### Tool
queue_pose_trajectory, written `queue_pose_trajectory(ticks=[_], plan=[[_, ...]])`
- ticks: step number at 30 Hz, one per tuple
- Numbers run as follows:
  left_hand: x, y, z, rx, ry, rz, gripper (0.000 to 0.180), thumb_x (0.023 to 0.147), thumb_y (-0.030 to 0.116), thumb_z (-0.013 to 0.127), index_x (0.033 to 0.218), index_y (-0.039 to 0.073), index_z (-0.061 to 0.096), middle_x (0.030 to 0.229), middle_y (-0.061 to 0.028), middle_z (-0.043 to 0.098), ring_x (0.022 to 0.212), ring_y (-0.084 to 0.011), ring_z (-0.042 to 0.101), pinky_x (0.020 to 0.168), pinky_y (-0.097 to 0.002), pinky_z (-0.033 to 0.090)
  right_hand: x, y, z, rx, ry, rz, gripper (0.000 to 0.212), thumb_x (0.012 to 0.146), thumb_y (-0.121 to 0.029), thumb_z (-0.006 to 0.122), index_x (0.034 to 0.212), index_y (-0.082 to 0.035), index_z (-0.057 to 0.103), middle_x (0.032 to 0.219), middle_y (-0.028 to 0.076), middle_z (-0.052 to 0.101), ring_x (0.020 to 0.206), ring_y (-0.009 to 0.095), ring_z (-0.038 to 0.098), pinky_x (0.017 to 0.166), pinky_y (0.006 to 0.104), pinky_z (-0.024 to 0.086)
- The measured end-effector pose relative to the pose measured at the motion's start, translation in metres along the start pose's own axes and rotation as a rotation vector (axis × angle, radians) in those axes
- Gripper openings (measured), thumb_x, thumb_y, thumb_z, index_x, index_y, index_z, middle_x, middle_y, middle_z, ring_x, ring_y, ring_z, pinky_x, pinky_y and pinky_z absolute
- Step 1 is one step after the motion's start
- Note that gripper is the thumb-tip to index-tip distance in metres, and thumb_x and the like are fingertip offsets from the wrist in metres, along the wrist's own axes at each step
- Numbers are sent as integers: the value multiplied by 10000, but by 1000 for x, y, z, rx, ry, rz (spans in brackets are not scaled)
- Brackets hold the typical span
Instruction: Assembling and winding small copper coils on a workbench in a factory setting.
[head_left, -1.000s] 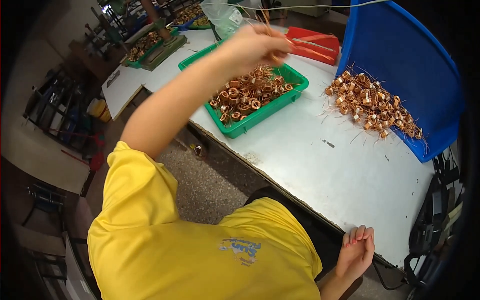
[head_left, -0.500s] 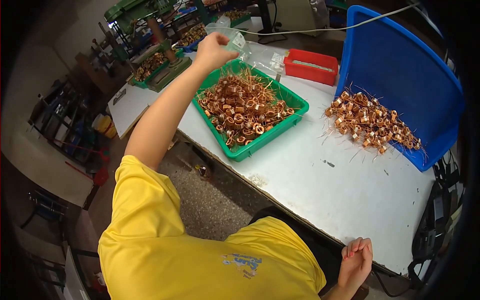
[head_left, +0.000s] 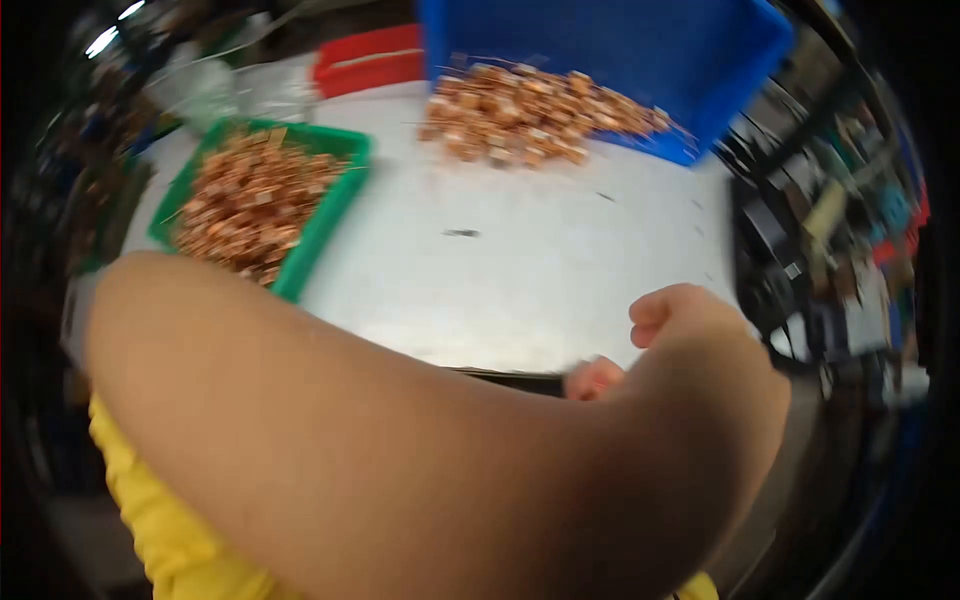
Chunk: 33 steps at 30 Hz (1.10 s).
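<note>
My left forearm (head_left: 400, 430) stretches across the lower view. At its end, my left hand (head_left: 700, 325) is over the right front part of the white table (head_left: 480, 290), its fingers curled inward; whatever they hold, if anything, is hidden. Just behind that forearm, a small part of my right hand (head_left: 594, 379) shows at the table's front edge. Its fingers are mostly covered and blurred. A green tray (head_left: 325, 235) of small copper wire coils (head_left: 255, 195) stands on the left of the table. Neither hand touches it.
More copper coils (head_left: 520, 115) spill from a large blue bin (head_left: 610, 50) tipped at the back. A red box (head_left: 370, 60) and clear plastic bags (head_left: 270, 90) are at the back left. A black device (head_left: 765, 240) stands at the right edge.
My left hand has swung from the plastic bags beyond the green tray across to the right, beside my right hand. The view has turned right and blurred.
</note>
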<state>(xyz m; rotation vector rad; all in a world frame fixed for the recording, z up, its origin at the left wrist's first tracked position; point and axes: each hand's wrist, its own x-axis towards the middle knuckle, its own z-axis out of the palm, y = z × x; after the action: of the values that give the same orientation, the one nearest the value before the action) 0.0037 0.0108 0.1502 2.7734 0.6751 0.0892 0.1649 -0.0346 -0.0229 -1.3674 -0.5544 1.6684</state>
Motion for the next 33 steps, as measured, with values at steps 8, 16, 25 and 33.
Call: queue_pose_trajectory(ticks=[8,16,25,33], plan=[[74,33,1,-11,-25,364,138,735,146,610,764,12,593,705,-120,626,621,-262,596,559,-307,489,2,1,-9,-26,97,-130,188,872,-211,470,871,-35,534,809,53,526,694,126,447,643,246,372],[70,32,1,16,-89,232,131,736,141,615,765,15,593,707,-116,621,617,-259,588,559,-305,483,5,5,-3,-151,-247,-61,222,890,-270,492,875,-53,540,849,26,534,746,100,447,702,227,367],[73,35,0,25,-135,92,124,737,136,620,766,19,594,710,-112,615,613,-255,579,558,-303,477,-2,2,-20,-223,-436,-28,212,896,-270,500,871,-65,548,864,11,543,769,88,449,723,213,366],[88,41,-3,26,-133,85,118,738,132,625,767,22,594,712,-108,611,610,-252,572,558,-301,471,7,-4,-16,-255,-373,-72,159,892,-211,494,860,-70,558,853,8,555,761,88,454,705,205,369]])
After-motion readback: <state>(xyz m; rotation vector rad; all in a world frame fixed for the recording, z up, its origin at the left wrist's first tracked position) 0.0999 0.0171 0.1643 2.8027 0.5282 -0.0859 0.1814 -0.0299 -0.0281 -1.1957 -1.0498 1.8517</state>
